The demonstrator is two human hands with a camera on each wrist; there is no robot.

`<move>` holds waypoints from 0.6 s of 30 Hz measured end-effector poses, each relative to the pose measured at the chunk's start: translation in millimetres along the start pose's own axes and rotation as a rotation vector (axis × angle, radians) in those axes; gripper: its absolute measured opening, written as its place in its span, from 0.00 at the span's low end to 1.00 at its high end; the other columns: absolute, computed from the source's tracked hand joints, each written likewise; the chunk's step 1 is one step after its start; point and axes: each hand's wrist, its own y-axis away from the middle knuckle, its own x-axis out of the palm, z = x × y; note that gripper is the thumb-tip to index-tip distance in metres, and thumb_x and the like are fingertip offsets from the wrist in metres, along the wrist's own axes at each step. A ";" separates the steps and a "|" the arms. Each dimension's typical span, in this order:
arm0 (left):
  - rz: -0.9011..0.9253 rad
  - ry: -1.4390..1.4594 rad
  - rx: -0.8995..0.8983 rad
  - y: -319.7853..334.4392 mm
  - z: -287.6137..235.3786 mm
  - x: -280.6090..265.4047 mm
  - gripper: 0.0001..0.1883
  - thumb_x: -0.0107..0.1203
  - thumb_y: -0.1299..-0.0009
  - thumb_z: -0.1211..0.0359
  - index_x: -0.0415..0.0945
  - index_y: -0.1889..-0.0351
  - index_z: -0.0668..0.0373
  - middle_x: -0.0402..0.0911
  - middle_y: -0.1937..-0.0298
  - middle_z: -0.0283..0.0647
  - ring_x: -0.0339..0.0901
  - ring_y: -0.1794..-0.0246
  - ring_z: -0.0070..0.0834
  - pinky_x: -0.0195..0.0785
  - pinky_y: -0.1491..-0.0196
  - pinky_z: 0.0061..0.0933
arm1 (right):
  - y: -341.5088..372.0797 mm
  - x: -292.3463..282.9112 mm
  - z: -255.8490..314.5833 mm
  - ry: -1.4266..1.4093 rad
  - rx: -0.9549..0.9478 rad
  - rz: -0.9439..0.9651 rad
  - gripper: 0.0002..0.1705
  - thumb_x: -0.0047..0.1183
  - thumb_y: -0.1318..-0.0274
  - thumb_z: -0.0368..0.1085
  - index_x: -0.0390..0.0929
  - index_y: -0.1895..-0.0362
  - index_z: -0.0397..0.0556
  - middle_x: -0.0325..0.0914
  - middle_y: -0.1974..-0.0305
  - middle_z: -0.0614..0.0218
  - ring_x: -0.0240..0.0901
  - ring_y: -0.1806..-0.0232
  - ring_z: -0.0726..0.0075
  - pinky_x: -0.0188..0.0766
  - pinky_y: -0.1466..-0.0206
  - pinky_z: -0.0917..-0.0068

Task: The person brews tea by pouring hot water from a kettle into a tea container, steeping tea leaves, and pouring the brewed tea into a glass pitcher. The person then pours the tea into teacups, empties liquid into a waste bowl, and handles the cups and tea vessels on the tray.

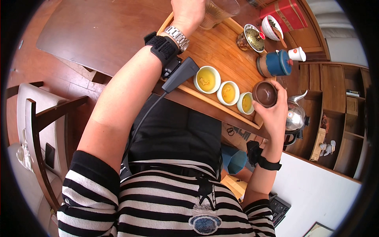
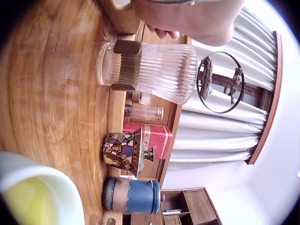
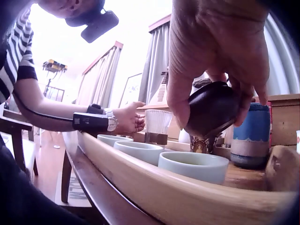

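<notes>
My right hand grips a small dark brown cup between thumb and fingers, beside the nearest of three white cups. In the right wrist view the brown cup is tilted above the tray. The white cups stand in a row along the tray's near edge, with yellow liquid inside. My left hand, at the top of the head view, is beside a ribbed glass pitcher. The right wrist view shows the left hand with fingers loosely extended, not gripping the pitcher.
On the wooden tray stand a patterned lidded bowl and a blue canister. Beyond them are a white bowl, a red box and a paper cup. A steel kettle stands right of my right hand.
</notes>
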 end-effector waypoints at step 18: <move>0.010 0.027 -0.018 -2.1 3.8 0.3 0.19 0.53 0.34 0.56 0.67 0.76 0.63 0.70 0.82 0.34 0.64 0.81 0.16 0.60 0.76 0.19 | -44.0 57.4 -7.0 -0.223 0.164 0.091 0.39 0.68 0.72 0.45 0.69 0.53 0.37 0.74 0.56 0.50 0.72 0.52 0.56 0.67 0.48 0.66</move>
